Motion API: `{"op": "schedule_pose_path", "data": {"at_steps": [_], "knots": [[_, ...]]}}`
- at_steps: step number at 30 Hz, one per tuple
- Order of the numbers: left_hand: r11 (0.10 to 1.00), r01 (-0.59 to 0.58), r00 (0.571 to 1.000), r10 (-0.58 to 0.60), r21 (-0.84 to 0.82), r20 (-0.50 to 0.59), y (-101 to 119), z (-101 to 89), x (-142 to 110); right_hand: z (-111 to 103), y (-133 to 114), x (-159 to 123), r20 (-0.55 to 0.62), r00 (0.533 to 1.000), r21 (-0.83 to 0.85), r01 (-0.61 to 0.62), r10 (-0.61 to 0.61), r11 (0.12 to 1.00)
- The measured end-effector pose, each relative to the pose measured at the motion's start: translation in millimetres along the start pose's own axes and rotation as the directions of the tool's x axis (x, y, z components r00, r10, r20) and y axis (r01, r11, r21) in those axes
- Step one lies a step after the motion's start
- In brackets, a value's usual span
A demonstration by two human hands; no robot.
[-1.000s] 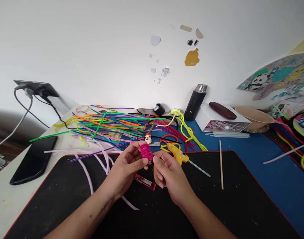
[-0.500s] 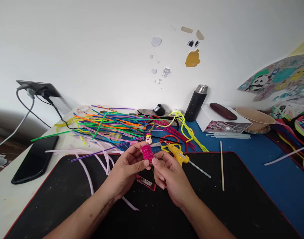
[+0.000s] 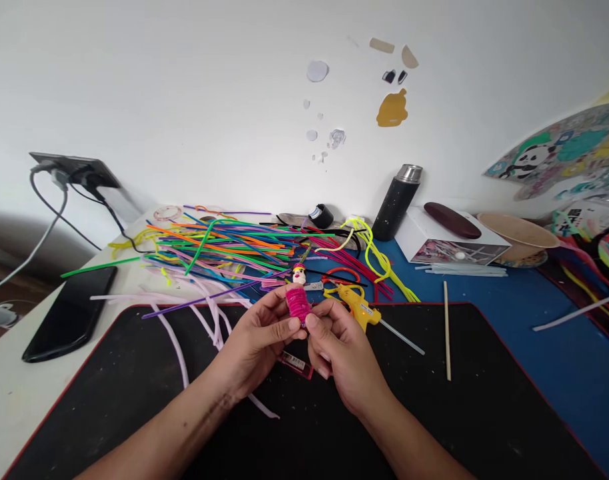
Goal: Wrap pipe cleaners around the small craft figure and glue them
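Note:
Between my two hands is a small pipe-cleaner doll (image 3: 298, 305), with a tightly coiled magenta body and a white head under a pink and yellow hat. My left hand (image 3: 257, 333) grips the body from the left, thumb across its lower edge. From the right, my right hand (image 3: 340, 341) pinches at the doll's bottom corner with thumb and fingers; what lies inside that pinch is hidden. Just beyond the right fingers lies a yellow glue gun (image 3: 360, 308) with a clear glue stick in its back. Partly hidden beneath the hands, a red item with a barcode label (image 3: 295, 364) rests on the black mat (image 3: 394, 413).
Many coloured pipe cleaners (image 3: 234, 243) spread along the wall. Scissors with orange handles (image 3: 342, 275) lie behind the glue gun. A wooden stick (image 3: 447, 333) is at the right. Farther back stand a black thermos (image 3: 397, 203) and a white box (image 3: 419, 233). A phone (image 3: 69, 313) lies left.
The doll has tilted slightly more upright, its coiled body shifting a little right in my fingers. Both hands keep nearly the same hold. The camera view has shifted a little.

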State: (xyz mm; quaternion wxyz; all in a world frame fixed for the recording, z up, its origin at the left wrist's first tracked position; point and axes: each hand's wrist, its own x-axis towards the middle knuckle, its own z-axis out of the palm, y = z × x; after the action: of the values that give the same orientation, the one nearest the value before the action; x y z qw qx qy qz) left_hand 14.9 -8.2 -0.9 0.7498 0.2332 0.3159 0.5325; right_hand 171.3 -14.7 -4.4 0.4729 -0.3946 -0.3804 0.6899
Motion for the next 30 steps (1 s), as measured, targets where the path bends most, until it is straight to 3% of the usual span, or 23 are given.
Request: {"op": "schedule_pose_path", "data": {"at_steps": [20,30], "knots": [[0.985,-0.120,0.992,0.123,0.121,-0.016,1.3,-1.0,0.1,-1.4,-2.9,0.5,0.047,0.997,-0.008,-0.058,0.058,0.998],[0.984,-0.109,0.994,0.109,0.138,0.008,1.4,-4.0,2.1,-2.4,-1.4,0.9,0.036,0.999,0.000,-0.029,0.029,1.000]]}}
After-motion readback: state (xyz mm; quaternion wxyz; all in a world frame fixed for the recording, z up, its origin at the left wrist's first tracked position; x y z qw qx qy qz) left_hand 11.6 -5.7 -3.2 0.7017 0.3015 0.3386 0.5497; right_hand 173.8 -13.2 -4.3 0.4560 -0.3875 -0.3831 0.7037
